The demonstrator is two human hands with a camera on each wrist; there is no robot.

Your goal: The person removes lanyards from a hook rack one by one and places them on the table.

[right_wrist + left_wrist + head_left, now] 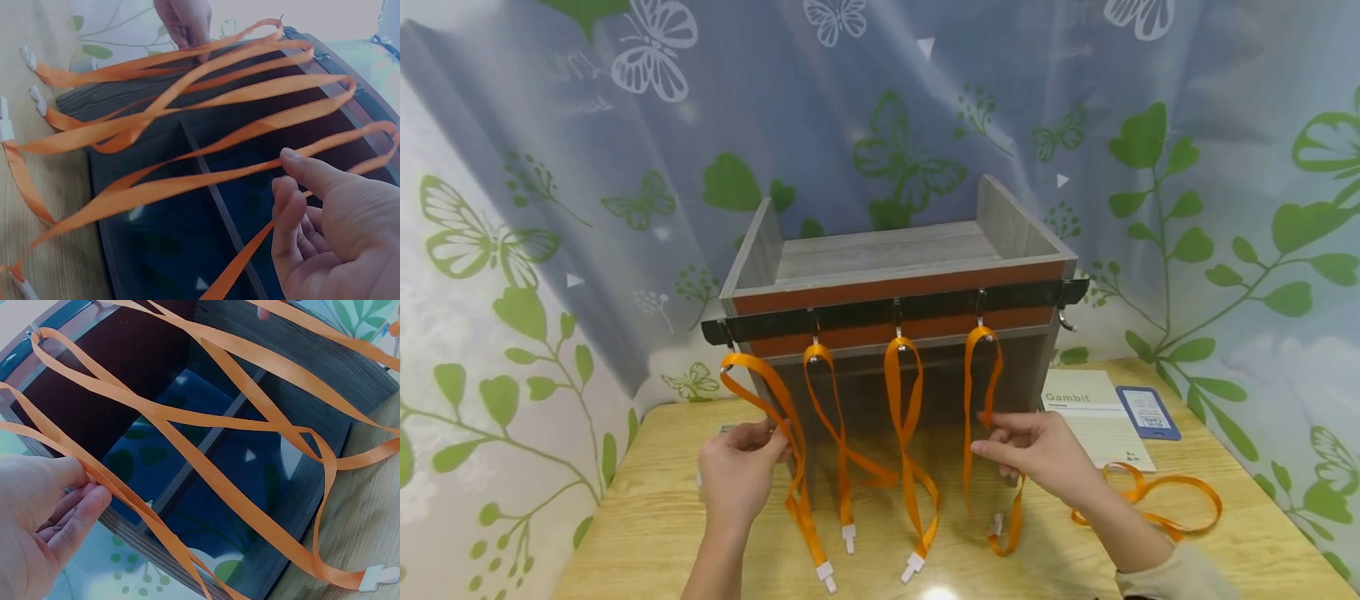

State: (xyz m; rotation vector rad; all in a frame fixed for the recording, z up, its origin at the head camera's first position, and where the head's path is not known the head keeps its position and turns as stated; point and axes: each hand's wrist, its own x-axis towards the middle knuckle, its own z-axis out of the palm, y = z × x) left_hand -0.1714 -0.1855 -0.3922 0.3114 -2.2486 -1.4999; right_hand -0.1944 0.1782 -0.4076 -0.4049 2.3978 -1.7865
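Note:
Four orange lanyards hang from hooks on a dark rail (857, 315) across the front of a grey wooden shelf unit (1063, 250). My left hand (741, 462) pinches the strap of the leftmost lanyard (134, 501) between thumb and fingers. At the right, my right hand (1037, 446) holds one strand of the rightmost hanging lanyard (968, 392), thumb and index finger close together around it. Between the hands hang a twisted lanyard (842, 442) and another crossed one (904, 417). White clips (825, 575) end the straps near the table.
One loose orange lanyard (1195, 483) lies on the wooden table (640, 517) beside my right forearm. Behind it are a cream notebook (1090, 417) marked Gambit and a blue card holder (1148, 412). An unused hook (1066, 319) sits at the rail's right end. Patterned curtain (925, 100) surrounds the table.

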